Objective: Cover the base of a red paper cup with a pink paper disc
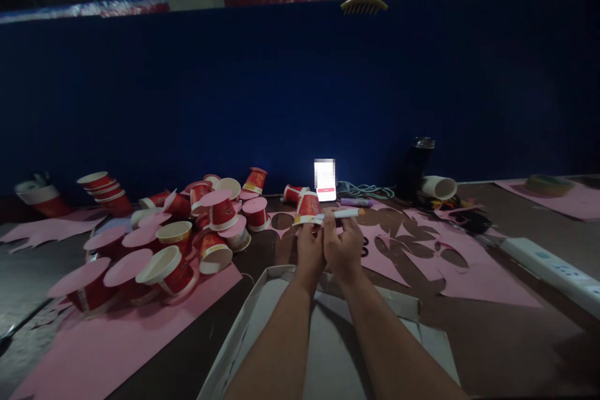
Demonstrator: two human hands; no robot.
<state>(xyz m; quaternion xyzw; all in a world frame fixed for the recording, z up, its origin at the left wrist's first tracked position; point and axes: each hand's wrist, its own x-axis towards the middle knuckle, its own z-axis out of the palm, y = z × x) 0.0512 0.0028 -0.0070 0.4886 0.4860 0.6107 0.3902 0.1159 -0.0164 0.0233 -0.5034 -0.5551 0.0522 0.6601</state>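
My left hand (pixel 310 249) holds an upside-down red paper cup (pixel 308 206) by its rim, just in front of me at the table's middle. My right hand (pixel 344 247) presses against the left and grips a white marker with an orange end (pixel 344 214), its tip lying against the cup's rim. Both hands hover above pink paper (pixel 469 269) with round holes cut out of it.
A heap of red cups, several capped with pink paper discs (pixel 169 231), lies at left on a pink sheet (pixel 117 337). A lit phone (pixel 325 180), cables, a dark bottle (pixel 415 169), a white power strip (pixel 553 265) and an open cardboard box (pixel 262 306) surround the hands.
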